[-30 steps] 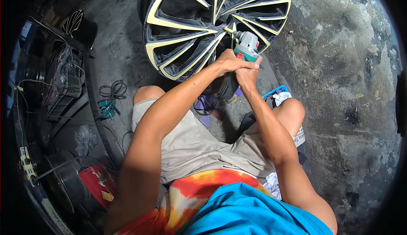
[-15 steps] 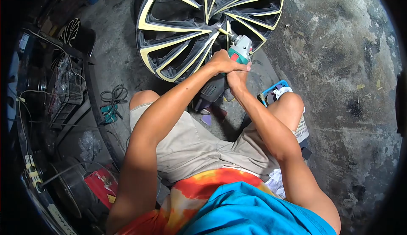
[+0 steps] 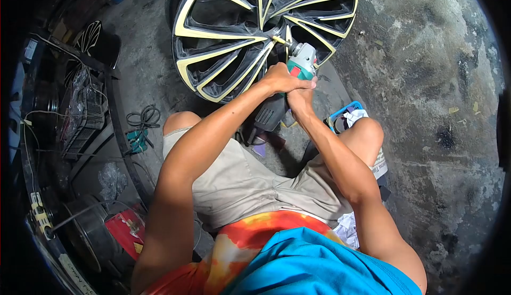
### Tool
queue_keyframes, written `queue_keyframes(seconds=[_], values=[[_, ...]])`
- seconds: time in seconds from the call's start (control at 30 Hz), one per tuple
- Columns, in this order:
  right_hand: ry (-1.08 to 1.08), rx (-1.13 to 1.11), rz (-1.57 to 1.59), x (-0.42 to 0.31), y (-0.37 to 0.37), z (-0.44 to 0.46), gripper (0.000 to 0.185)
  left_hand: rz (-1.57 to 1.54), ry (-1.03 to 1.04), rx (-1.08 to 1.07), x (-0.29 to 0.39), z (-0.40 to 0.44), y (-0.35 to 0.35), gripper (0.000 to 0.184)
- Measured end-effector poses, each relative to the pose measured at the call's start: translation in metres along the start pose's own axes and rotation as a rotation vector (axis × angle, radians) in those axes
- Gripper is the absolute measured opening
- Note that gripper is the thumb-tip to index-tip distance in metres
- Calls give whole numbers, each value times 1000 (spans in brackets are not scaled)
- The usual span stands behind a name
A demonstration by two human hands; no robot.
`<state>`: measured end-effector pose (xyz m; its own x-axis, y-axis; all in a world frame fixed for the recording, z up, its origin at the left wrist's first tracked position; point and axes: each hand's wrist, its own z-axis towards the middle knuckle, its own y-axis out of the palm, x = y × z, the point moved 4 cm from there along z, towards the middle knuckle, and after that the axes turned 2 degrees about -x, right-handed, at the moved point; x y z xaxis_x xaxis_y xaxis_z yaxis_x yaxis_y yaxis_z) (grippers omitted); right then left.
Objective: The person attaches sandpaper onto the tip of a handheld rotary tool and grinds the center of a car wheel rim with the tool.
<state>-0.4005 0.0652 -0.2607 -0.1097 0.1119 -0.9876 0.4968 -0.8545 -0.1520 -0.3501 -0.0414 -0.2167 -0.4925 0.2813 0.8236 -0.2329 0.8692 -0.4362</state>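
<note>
A wheel rim [image 3: 254, 40], power tool [image 3: 303, 60] and concrete floor [image 3: 420, 98] (well stained) mark a workshop.

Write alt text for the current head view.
Left hand and right hand grip a grey-and-green power tool, its tip near the centre of a black-and-cream wheel. A coiled cord lies on the floor, left.

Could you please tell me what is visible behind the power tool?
Part of the wheel and the grey floor show behind the power tool. The tool's head and the left hand cover a stretch of the wheel's lower edge, so that cannot be seen.
</note>
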Motion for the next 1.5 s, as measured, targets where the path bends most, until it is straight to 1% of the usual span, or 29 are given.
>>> queue_keyframes(seconds=[0.03,0.1,0.2,0.33,0.47,0.5,0.57,0.6,0.7,0.77,0.9,1.0,1.07,1.17,1.2,1.3,1.37,1.47,1.5], values=[[-7,-17,-17,1,0,1,63,18,-16,-39,4,-4,-2,78],[-29,-50,-50,2,0,7,64,3,-13,-42,7,-7,-3,78],[-33,-24,-52,2,2,3,67,5,8,-34,6,-7,-2,79],[28,-32,6,-3,2,-5,71,3,-11,-43,-6,2,1,76],[-37,5,29,4,4,-1,73,-82,11,-72,3,-9,-4,72],[-62,5,29,2,5,-3,73,-50,6,-59,-3,-5,-2,72],[-45,-17,-64,1,4,-3,73,13,-7,-33,-15,4,2,71],[-35,-29,-112,-2,3,-4,73,-26,11,-49,-13,2,2,71],[50,-3,27,-24,0,-8,71,-116,50,-74,6,-12,-4,70],[14,-6,-36,-22,-1,-7,70,-132,46,-69,16,-20,-9,69],[-57,-31,-122,-19,-2,-5,70,-137,39,-75,12,-20,-7,68],[1,3,-50,-25,-4,-5,71,-197,70,-95,11,-16,-6,69],[-10,-24,-67,-28,-5,-5,71,-233,65,-100,13,-20,-7,69],[7,-60,-89,-34,-2,-7,74,-167,29,-92,5,-15,-6,70],[18,-69,-99,-34,-3,-8,76,-193,36,-101,2,-12,-3,70],[-50,-25,-106,-32,-5,-3,75,-257,59,-115,4,-9,-2,68],[-59,-35,-114,-27,-4,-2,77,-277,67,-120,13,-19,-7,67],[-66,-58,-109,-31,-2,-5,79,-225,38,-110,14,-25,-11,67],[-69,-65,-108,-33,-3,-6,80,-261,44,-120,15,-26,-9,68]])
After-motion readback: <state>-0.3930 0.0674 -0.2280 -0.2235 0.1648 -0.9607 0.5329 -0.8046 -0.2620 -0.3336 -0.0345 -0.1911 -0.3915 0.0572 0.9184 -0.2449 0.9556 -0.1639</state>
